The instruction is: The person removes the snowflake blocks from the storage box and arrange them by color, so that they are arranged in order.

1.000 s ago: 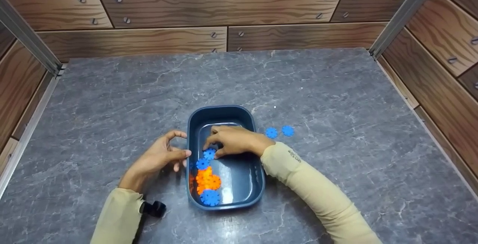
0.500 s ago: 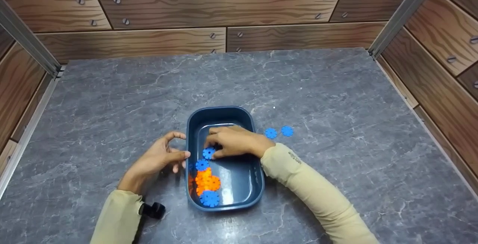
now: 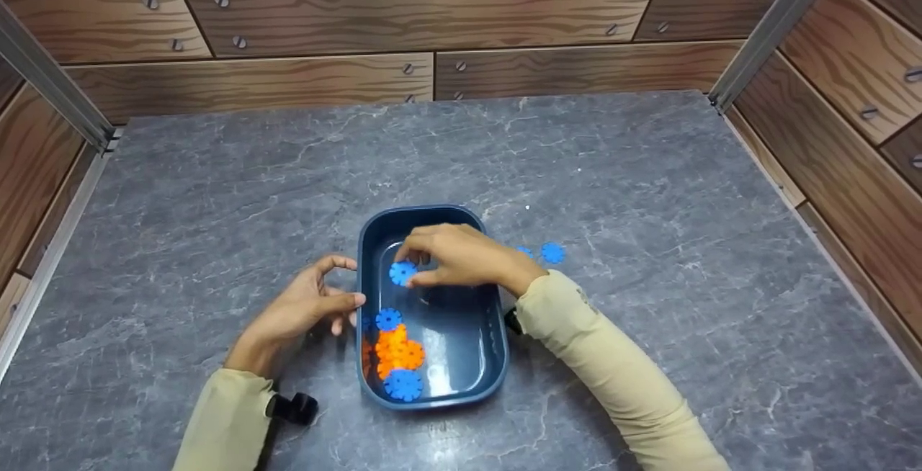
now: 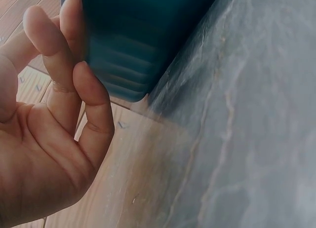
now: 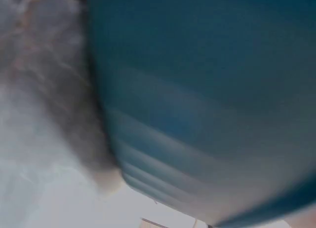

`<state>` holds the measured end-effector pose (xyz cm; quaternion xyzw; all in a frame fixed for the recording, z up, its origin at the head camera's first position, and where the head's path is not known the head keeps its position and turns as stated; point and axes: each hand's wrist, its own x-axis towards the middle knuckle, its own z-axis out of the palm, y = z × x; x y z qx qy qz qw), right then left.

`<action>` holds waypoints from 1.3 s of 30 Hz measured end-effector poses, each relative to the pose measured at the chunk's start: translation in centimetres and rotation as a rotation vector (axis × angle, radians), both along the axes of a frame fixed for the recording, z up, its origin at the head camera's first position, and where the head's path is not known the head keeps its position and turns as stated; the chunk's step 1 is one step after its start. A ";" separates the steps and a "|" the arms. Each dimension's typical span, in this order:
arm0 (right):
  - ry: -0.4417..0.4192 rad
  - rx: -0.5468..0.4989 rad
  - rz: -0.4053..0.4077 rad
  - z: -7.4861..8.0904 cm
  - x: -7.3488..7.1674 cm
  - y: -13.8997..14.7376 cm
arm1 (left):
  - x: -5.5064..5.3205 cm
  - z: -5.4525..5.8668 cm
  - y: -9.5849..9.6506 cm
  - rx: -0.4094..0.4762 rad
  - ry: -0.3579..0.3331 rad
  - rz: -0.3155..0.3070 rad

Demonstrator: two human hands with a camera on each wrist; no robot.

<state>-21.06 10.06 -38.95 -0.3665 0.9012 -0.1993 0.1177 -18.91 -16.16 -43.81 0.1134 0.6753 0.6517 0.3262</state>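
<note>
A dark blue rectangular tub (image 3: 461, 334) sits on the table, seen from above in the head view. My right hand (image 3: 461, 256) is over its middle, pinching a blue notched interlocking disc (image 3: 403, 273) between thumb and fingers. Inside, along the left wall, lie another blue disc (image 3: 389, 320), a cluster of orange discs (image 3: 396, 352) and more blue discs (image 3: 403, 385). My left hand (image 3: 306, 302) is at the tub's left side, thumb tip at the rim. In the left wrist view its relaxed, bent fingers (image 4: 91, 87) lie right by the tub's outer wall (image 4: 123, 50).
Right of the tub, one blue disc (image 3: 552, 253) lies on the grey marbled table (image 3: 648, 190); another, partly hidden by the right wrist, lies beside it. Wood-patterned walls (image 3: 418, 14) enclose the back and sides. The right wrist view shows mostly the tub's blurred outer wall (image 5: 197, 90).
My right hand has risen and moved away from the other pieces, carrying the blue disc toward the tub's far end. The left hand stays at the tub's side.
</note>
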 end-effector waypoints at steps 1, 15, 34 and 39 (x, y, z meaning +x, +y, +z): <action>0.003 -0.018 -0.002 0.3 0.1 0.1 | 0.0 0.0 0.0 0.003 -0.001 0.000; 0.033 -0.133 -0.042 2.9 0.5 3.1 | 0.2 -0.2 -0.2 0.007 0.000 0.000; 0.099 -0.252 -0.238 2.6 1.1 12.0 | 0.1 0.1 -0.1 -0.010 -0.010 0.002; 0.107 -0.251 -0.292 2.4 1.5 14.2 | 0.0 0.0 -0.1 -0.012 -0.004 -0.003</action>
